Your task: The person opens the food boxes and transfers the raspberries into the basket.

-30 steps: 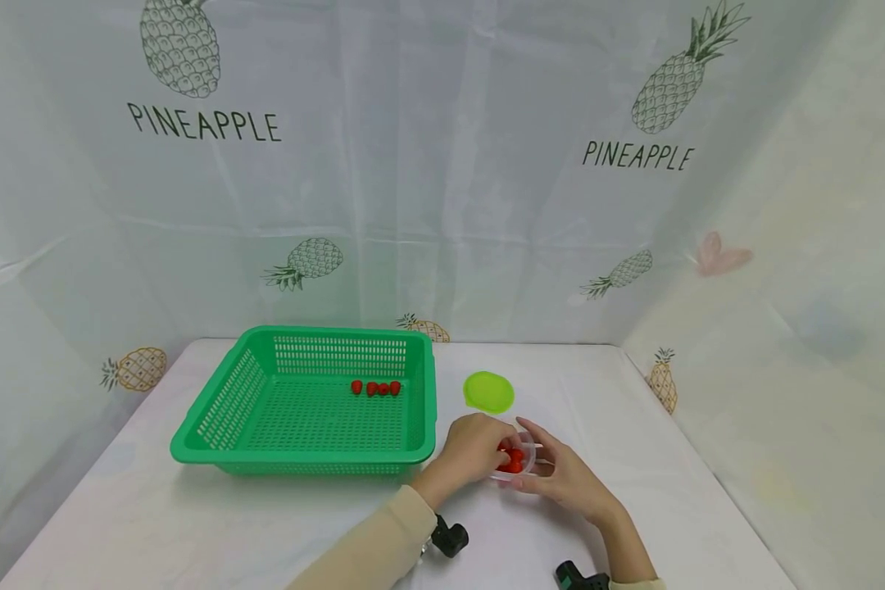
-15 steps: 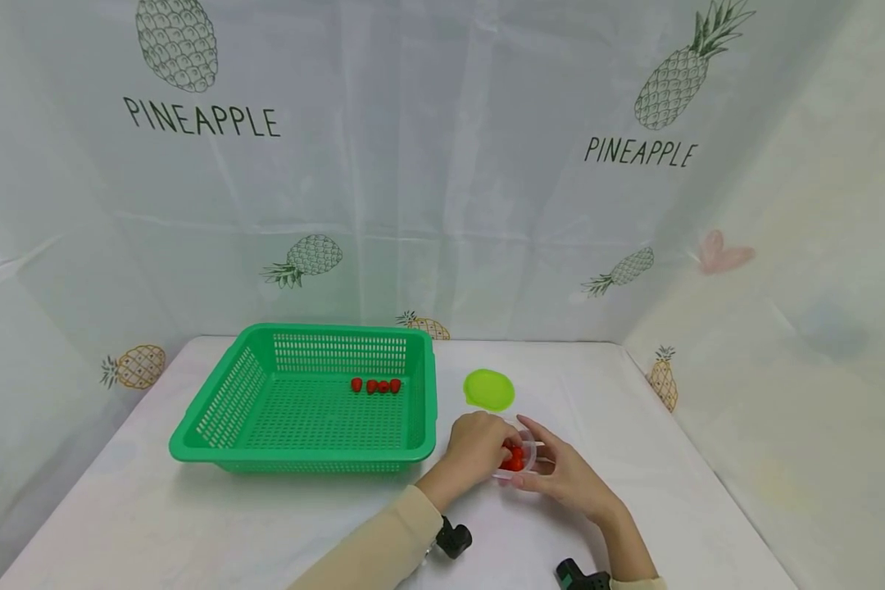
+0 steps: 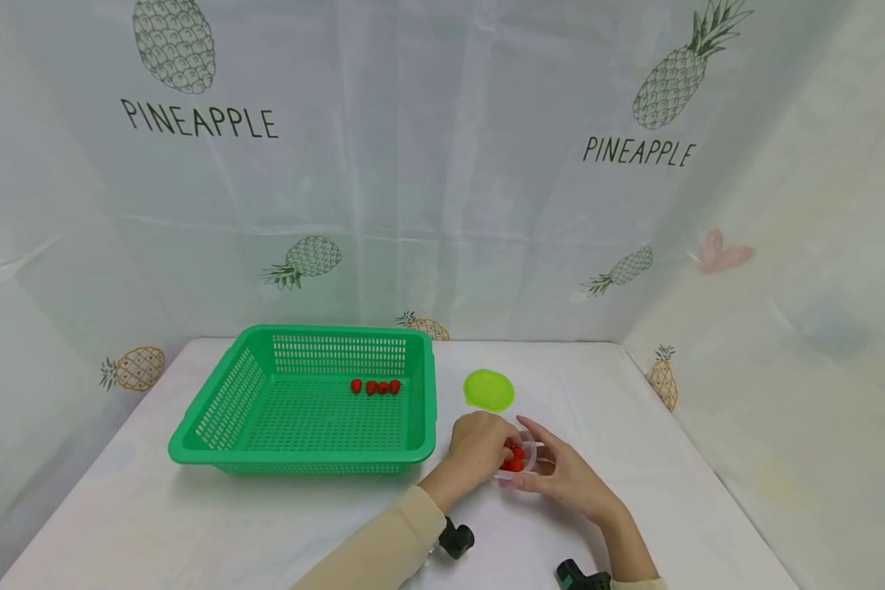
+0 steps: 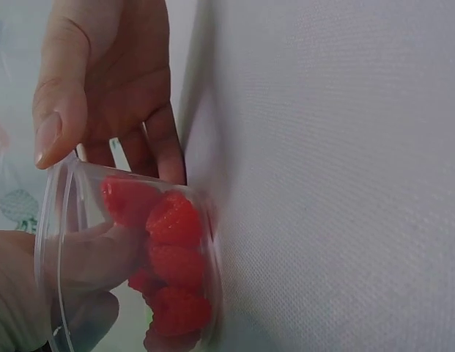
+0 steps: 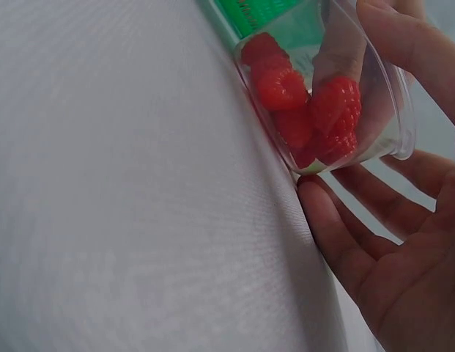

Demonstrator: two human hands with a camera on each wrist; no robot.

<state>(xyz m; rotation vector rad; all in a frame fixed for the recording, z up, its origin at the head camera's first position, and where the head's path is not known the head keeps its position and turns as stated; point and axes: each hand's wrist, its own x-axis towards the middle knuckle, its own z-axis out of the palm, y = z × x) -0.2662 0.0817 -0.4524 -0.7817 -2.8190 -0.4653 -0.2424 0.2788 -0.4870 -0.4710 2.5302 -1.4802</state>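
A clear plastic tub with several red raspberries in it stands on the white table. My left hand reaches down into it from the left, its fingers closed around one raspberry, as the right wrist view shows through the wall. From the right, my right hand grips the tub, thumb and fingers spread around its side. In the left wrist view, a digit of that hand lies at the tub's rim. Part of the tub is hidden behind my left hand in the head view.
Left of the tub stands a green slotted basket, with several raspberries in a row near its back right. A lime green lid lies just behind the tub. A pineapple-print sheet hangs behind the table.
My left forearm and hand have shifted slightly right, the fingers staying inside the tub. My right hand keeps its grip, and the raspberries in the basket stay put.
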